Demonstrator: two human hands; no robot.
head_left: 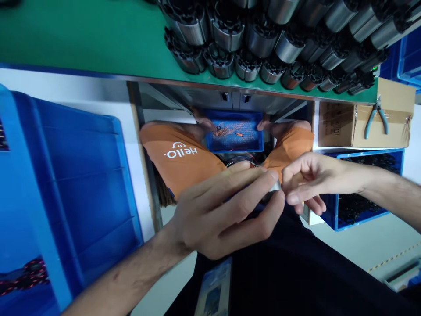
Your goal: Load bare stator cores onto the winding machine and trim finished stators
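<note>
In the middle of the head view, my left hand (pixel 230 206) is wrapped round a metal cylinder (pixel 275 186), mostly hidden behind its fingers. Only a silvery edge of the cylinder shows by the fingertips. Close to its right, my right hand (pixel 304 182) has thumb and bent fingers together in a pinch; what they hold, if anything, is too small to make out. Rows of metal cylinders with black slotted ends (pixel 248 66) stand on the green tabletop (pixel 82 39) beyond both hands.
A blue tray (pixel 235 147) with copper-coloured scraps lies below the table. Large blue bins (pixel 88 175) fill the left. Pliers (pixel 376 117) rest on a cardboard box (pixel 337 125) at the right, above a blue crate (pixel 403 162) of black parts.
</note>
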